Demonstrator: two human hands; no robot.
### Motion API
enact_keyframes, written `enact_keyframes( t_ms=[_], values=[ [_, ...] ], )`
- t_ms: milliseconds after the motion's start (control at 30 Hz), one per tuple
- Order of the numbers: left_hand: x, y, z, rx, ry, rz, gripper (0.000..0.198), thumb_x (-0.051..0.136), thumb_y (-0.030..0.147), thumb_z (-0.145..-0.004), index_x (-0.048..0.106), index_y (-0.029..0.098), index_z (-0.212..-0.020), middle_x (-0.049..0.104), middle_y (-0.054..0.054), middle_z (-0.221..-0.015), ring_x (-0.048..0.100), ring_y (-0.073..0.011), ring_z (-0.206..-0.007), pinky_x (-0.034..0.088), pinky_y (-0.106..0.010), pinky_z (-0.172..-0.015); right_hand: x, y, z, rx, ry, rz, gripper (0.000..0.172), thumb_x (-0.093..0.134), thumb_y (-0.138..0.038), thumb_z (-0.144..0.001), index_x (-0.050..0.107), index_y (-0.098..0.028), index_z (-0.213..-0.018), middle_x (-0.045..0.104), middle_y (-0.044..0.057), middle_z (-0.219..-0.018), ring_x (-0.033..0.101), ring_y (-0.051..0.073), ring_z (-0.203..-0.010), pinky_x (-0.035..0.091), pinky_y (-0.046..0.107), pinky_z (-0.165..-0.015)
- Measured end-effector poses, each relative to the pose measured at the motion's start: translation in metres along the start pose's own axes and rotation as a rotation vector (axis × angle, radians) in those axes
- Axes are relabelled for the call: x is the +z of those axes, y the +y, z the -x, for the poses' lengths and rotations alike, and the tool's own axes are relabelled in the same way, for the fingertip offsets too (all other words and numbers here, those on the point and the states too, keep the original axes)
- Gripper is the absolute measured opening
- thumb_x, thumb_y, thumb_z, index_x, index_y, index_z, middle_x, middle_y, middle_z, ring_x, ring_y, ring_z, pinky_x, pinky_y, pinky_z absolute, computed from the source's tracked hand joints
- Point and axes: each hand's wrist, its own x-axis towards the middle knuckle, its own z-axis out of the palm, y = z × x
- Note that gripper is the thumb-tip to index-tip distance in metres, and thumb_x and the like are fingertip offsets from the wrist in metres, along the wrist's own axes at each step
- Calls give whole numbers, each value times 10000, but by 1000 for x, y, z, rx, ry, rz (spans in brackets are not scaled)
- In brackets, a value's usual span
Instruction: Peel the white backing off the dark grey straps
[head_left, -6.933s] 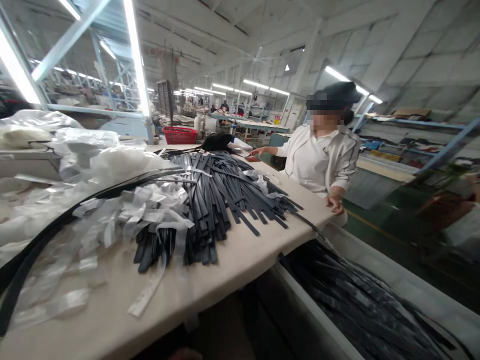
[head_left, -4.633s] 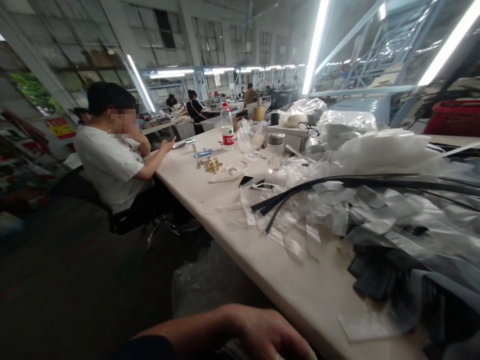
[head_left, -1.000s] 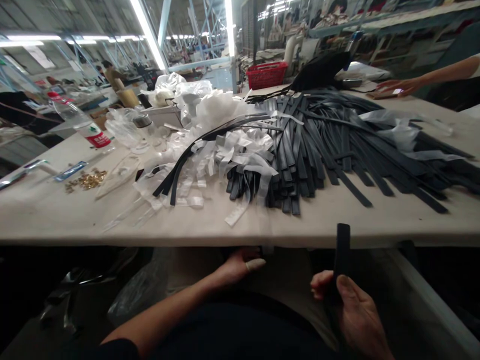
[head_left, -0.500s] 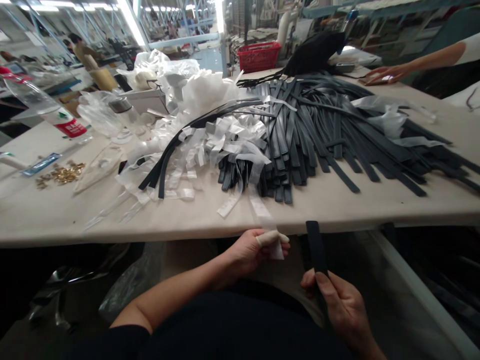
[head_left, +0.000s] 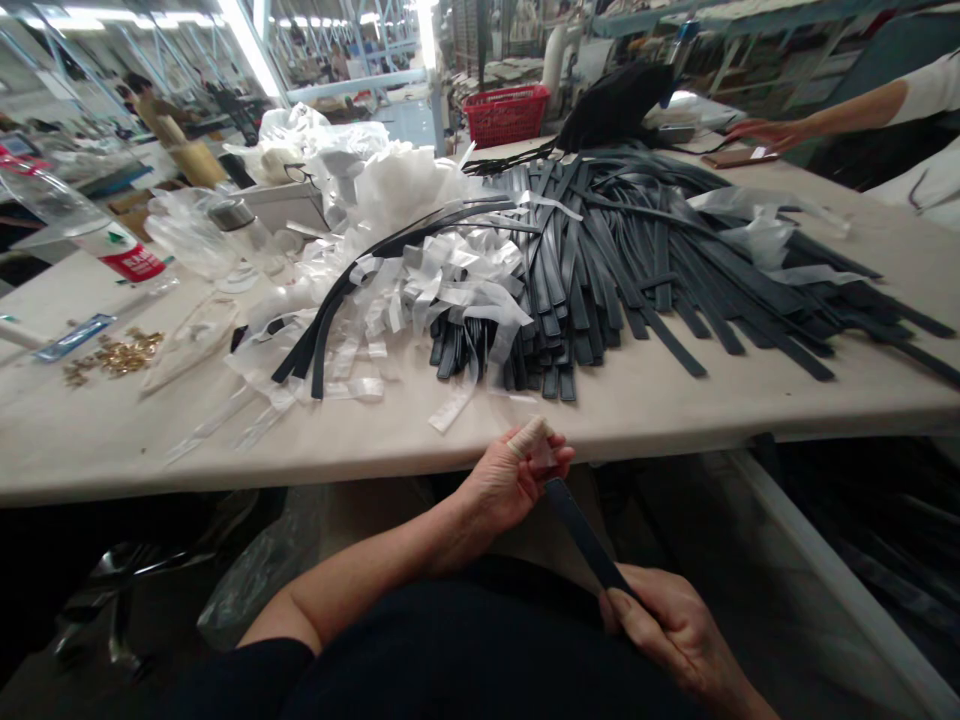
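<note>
Our right fingers (head_left: 636, 612) grasp one flat dark-grey strap (head_left: 585, 537), its visible length bare; our left fingers (head_left: 561, 457) pinch translucent plastic film (head_left: 541, 457) by its tip; heaped straps (head_left: 600, 250) remain.

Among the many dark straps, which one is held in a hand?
The single strap gripped by the right hand, its upper end close to the left hand. The other straps piled on the table lie unheld.

Dark short-sleeved top (head_left: 450, 650), pale finger cover (head_left: 531, 437) on the left hand (head_left: 511, 483).
</note>
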Motion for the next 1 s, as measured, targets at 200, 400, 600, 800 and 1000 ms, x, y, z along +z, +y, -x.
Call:
enact_keyframes(
  t_ms=[200, 400, 600, 800, 1000],
  values=[
    [4, 2, 4, -111, 50, 54, 232, 774, 298, -786, 632, 115, -794, 684, -14, -749, 673, -116, -623, 537, -222, -632, 2, -3, -8, 45, 25, -65, 487, 350, -450, -1002, 498, -192, -617, 425, -17, -580, 413, 124, -513, 305, 247, -485],
    [1, 0, 7, -166, 34, 21, 243, 767, 321, -794, 650, 108, -778, 689, -18, -759, 674, -109, -647, 536, -213, -669, 6, 2, -10, 70, 57, -93, 520, 359, -471, -992, 542, -184, -598, 482, -7, -570, 456, 129, -513, 341, 242, -496],
    [-14, -13, 5, -62, -51, -122, 353, 842, 398, -686, 693, 131, -862, 727, -51, -858, 707, -166, -761, 531, -267, -754, 9, 5, -15, 81, 121, -95, 516, 371, -473, -994, 548, -182, -607, 524, -1, -579, 494, 133, -523, 374, 234, -509],
    [-21, -31, 19, -42, -148, -337, 361, 824, 397, -696, 739, 94, -873, 715, -74, -816, 655, -153, -746, 489, -257, -751, 11, 6, -24, 124, 137, -153, 554, 368, -542, -990, 578, -172, -634, 522, 1, -573, 496, 131, -483, 385, 227, -467],
    [-27, -18, 27, 158, -103, -431, 331, 795, 411, -730, 768, 112, -870, 730, -87, -850, 634, -160, -785, 469, -269, -789, 2, 39, 11, 102, 56, -49, 414, 522, -568, -911, 711, -202, -874, 689, 52, -766, 659, 213, -665, 538, 242, -597]
  ],
)
